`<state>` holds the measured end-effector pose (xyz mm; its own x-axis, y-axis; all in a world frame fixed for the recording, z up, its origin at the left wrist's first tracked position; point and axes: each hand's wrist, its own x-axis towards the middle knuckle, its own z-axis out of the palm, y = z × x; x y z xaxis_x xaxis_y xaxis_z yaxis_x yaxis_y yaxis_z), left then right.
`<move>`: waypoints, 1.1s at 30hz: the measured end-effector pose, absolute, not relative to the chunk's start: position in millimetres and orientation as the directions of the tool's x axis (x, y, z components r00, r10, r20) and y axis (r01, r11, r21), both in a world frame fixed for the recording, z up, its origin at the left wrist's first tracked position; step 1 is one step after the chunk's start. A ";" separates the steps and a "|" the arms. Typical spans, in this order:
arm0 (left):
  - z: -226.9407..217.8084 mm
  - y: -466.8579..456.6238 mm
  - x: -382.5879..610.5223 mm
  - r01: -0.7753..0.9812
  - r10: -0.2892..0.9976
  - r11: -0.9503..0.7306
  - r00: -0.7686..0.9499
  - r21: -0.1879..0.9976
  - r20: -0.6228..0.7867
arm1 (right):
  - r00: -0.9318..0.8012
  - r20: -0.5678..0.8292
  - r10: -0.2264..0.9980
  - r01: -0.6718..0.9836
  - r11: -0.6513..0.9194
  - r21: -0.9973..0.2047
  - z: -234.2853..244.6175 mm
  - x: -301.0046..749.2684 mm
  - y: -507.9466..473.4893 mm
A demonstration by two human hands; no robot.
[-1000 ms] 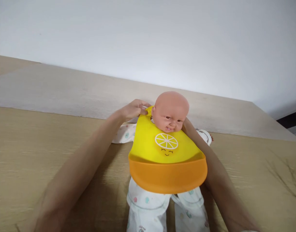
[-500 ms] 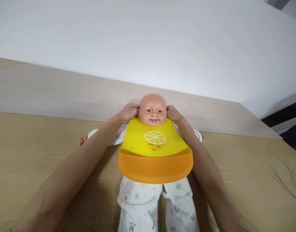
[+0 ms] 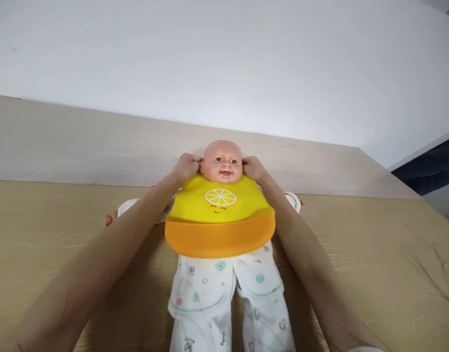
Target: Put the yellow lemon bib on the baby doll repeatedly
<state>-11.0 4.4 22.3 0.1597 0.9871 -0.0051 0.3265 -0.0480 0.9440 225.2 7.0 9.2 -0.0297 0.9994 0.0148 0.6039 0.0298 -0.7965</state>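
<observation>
A baby doll (image 3: 223, 161) in white patterned pyjamas lies on its back on a tan bed cover (image 3: 63, 230). A yellow silicone bib (image 3: 219, 215) with an orange catch pocket and a lemon print covers its chest. My left hand (image 3: 187, 167) is closed beside the doll's head on the left, fingers curled at the bib's neck strap. My right hand (image 3: 252, 168) is closed in the same way on the right side of the head. The strap ends are hidden behind the doll's neck and my fingers.
A pale wooden headboard ledge (image 3: 81, 146) runs behind the doll under a white wall (image 3: 224, 58). The doll's arms spread out to either side. A dark gap shows at the far right edge beyond the bed.
My right hand came out from behind the doll to the right side of its head. The doll's head turned upright and the whole doll shifted left and further from me in view.
</observation>
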 end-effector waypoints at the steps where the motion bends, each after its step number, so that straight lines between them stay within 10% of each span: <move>1: 20.7 5.3 -11.3 0.351 0.987 -0.058 0.162 0.935 0.001 | -0.014 0.016 1.000 0.615 0.021 -0.788 7.4 225.0 7.8; 21: 33.1 -41.9 -40.8 0.398 0.973 0.063 0.178 0.915 -0.145 | -0.007 -0.148 0.989 0.505 -0.125 -0.854 16.2 222.7 -22.3; 33: 42.2 -142.3 -87.1 0.625 0.978 -0.183 0.195 0.759 0.075 | -0.142 -0.251 0.957 0.348 -0.189 -0.918 46.8 259.9 -154.8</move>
<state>-87.1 -142.3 42.2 0.1954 0.9778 0.0753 0.6251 -0.1833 0.7587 259.9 -154.8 46.8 -0.1421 0.9574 -0.2513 0.3478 -0.1893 -0.9183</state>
